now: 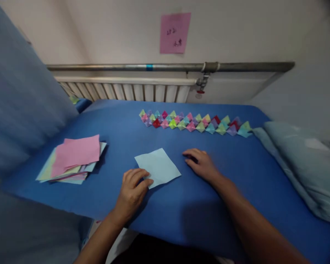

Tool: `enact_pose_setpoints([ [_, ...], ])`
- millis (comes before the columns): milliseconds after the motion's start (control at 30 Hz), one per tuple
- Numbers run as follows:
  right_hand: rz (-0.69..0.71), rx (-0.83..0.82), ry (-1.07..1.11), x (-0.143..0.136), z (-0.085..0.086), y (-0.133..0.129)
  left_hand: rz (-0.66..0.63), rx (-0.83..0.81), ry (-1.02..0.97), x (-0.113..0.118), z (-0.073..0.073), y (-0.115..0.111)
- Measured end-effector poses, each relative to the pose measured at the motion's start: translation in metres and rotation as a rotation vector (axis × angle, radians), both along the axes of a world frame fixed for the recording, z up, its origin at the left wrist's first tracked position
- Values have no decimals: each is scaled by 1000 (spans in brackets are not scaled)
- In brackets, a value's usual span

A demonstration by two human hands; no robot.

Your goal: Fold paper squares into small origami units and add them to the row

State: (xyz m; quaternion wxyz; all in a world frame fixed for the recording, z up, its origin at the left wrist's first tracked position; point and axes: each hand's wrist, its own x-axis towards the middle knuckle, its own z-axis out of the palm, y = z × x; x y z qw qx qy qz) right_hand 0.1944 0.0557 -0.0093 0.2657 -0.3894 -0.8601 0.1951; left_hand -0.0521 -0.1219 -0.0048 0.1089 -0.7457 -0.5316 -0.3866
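A square sheet of pale blue paper (160,167) lies on the blue surface in front of me, turned so a corner points away. My left hand (134,187) is at its near left edge, fingers curved and thumb apart, the tips touching or just over the paper. Whether they press on it I cannot tell. To the right of the sheet, my right hand (200,164) hovers low or rests on the surface, thumb and fingers parted around nothing. Beyond both hands stand rows of small folded paper pieces (191,126) in pink, green, purple, blue and red.
At left lies a stack of coloured paper sheets (77,154), pink on top. A grey-green folded cloth or pillow (302,157) sits at right on the blue bed-like surface (121,124). Behind it are a radiator (129,91) and metal pipe (176,67). A blue curtain (30,91) hangs at left.
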Motion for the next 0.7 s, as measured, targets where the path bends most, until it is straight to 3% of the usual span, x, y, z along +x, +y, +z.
enact_pose_setpoints([
  [167,99,-82,-3,-2,6,-11,-48,-164,-110,3,-9,-4],
  [433,318,-195,-86,-12,18,-29,-42,-251,-295,-1,-7,-9],
  [567,360,-126,-66,-16,17,-33,-58,-248,-352,-3,-6,-9],
  [700,370,-1,-118,-21,26,-49,2,-185,-219,-1,-3,-7],
])
